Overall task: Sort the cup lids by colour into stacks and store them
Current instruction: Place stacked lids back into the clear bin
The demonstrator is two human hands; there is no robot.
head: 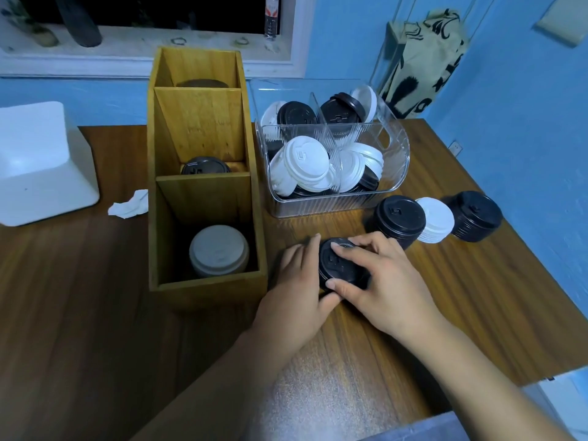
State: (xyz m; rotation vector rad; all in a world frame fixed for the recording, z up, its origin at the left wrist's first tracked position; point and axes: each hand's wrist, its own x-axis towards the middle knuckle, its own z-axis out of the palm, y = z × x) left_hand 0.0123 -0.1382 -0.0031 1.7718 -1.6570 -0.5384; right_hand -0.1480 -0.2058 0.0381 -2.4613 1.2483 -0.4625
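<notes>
Near the middle of the table (pixel 79 297), two hands are wrapped around a short black stack (pixel 337 262) of cup lids. The left hand (pixel 296 281) cups its side, and the right hand (pixel 381 281) grips it from the top with fingers and thumb. At 2 o'clock from the hands, three more piles stand close together on the table: a tall black pile (pixel 399 218), a white pile (pixel 437 219) and a far black pile (pixel 477 214). At 10 o'clock stands a wooden box (pixel 203 128) with three slots. The near slot holds a pale lid stack (pixel 219 249), the middle slot holds a dark lid (pixel 205 166), and the far slot has something dark that I cannot make out. So some lids look put away. At 12 o'clock sits a clear bin (pixel 394 148), and it is full of black and white lids all mixed up. I think the job is not half done yet. The bin needs sorting, and the piles on the table need a home.
</notes>
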